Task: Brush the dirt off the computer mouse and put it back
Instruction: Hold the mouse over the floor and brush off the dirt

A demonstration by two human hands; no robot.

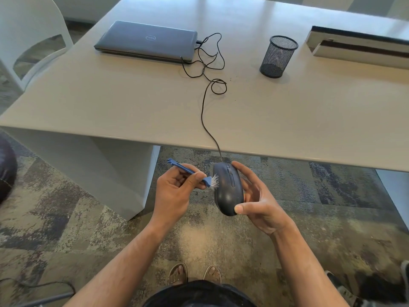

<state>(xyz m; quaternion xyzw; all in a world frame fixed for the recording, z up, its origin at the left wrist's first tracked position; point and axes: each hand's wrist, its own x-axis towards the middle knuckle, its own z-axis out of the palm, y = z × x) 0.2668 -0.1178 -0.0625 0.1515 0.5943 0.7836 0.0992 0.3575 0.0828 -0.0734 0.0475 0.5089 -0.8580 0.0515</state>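
Blue brush [190, 172] pinched in my left grip [177, 191], bristles touching the mouse [228, 191]; my right grip [254, 196] clasps the mouse just below the bench [287, 120] edge.

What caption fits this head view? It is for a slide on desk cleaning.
Left hand brushes a wired mouse with a blue brush, right hand holding it.

One wide head camera looks forward and down from above, close to both hands, over the counter [132, 103] edge to the floor [66, 218].
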